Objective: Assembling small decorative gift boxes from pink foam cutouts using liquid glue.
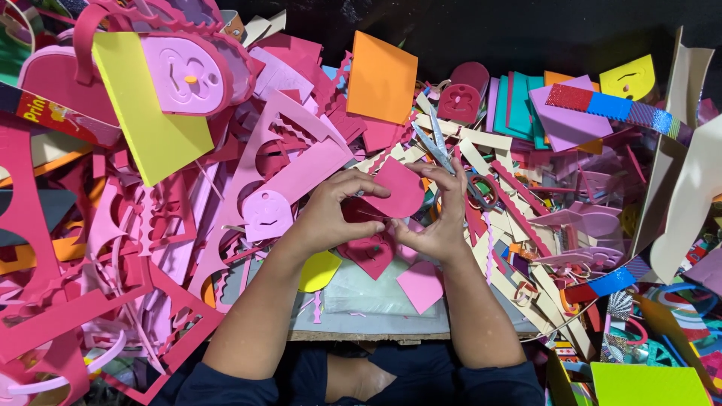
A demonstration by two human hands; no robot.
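Note:
My left hand [335, 210] and my right hand [440, 218] meet over the middle of the work surface, both pinching a dark pink foam cut-out [398, 189] with a rounded top. Just below my hands lies a darker pink heart-like foam piece [370, 252]. A light pink foam piece [421, 284] and a yellow one [319, 271] rest under my wrists. Grey scissors [451, 162] lie just beyond my right fingers.
Foam scraps in pink, magenta and cream cover everything around. A yellow-green sheet [147, 113] and a pink foam bag shape [188, 71] sit far left, an orange sheet [382, 75] at the back, glitter strips [609, 105] at right. A pale plastic sheet [368, 297] lies near the front edge.

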